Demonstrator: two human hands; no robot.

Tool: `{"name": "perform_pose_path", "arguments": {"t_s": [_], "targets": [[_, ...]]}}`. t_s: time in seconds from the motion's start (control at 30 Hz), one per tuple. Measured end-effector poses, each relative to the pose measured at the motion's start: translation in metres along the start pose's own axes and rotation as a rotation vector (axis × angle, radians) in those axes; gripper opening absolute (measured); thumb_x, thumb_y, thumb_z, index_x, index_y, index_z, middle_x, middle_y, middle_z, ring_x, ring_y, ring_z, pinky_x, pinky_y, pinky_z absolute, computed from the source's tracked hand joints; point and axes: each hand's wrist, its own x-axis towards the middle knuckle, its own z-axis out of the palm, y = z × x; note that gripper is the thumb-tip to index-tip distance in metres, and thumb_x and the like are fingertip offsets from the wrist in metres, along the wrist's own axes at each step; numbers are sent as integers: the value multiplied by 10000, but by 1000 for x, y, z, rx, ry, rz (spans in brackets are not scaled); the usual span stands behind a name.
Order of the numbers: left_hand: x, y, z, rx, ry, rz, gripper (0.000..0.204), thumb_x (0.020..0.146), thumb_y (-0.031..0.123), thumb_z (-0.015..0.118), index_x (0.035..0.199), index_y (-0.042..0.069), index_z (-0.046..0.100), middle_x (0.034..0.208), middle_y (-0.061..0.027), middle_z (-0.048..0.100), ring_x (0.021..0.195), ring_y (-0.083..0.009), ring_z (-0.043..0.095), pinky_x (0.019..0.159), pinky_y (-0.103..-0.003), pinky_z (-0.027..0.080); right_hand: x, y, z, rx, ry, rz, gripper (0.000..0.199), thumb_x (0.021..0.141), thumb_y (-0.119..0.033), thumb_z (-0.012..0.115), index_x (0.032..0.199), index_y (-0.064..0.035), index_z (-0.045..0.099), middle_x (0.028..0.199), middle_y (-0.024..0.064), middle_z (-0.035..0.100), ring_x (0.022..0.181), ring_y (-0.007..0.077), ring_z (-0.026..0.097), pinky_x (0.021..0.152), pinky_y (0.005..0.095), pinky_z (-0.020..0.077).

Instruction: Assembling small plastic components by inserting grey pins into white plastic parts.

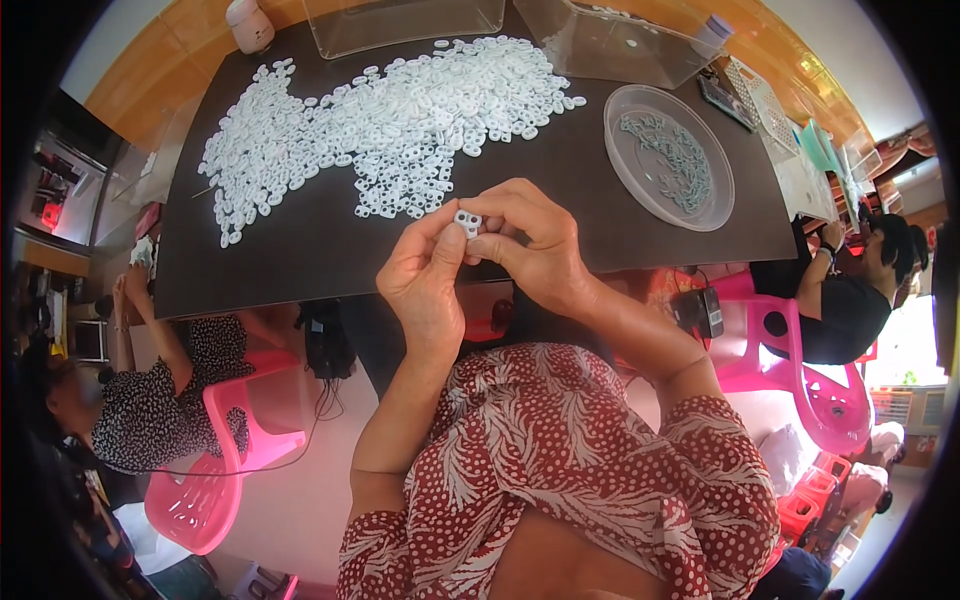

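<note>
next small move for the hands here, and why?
Probably press the small white piece together and drop it in the round clear dish. Both hands, left and right, pinch it above the table edge; the dish already holds grey parts.

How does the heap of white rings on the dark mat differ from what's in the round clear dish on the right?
The white rings lie loose in a wide sprawling heap straight on the dark mat; the grey-green pieces sit inside the round clear dish. The rings are bright white and very many; the dish pieces are duller, thinner-looking and far fewer. Both are small parts lying on the same mat, ahead of the left hand and right hand, which pinch one small white piece.
</note>
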Motion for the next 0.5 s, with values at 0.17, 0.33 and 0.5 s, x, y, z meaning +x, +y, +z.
{"name": "perform_pose_path", "arguments": {"t_s": [0.17,0.33,0.5], "targets": [[-2,3,0,5,-2,21,194,887,22,588,1051,-80,604,879,-95,635,697,-113,565,632,-219,481,-2,-1,3,34,6,-21,279,731,42,659,1005,-6,645,893,79,567,703,138,564,587,251,471],[-1,1,-3,-23,-15,53,193,885,30,596,1046,-76,603,902,-107,631,691,-114,561,630,-221,483,-3,1,9,26,40,-127,265,818,78,588,1079,39,617,990,118,572,748,127,571,629,236,486],[-4,1,-1,-36,-25,142,182,892,35,590,1037,-73,585,888,-90,609,699,-107,543,645,-231,481,-5,0,18,-12,120,-168,259,766,70,606,1023,38,613,911,129,579,722,205,552,586,291,472]]}}
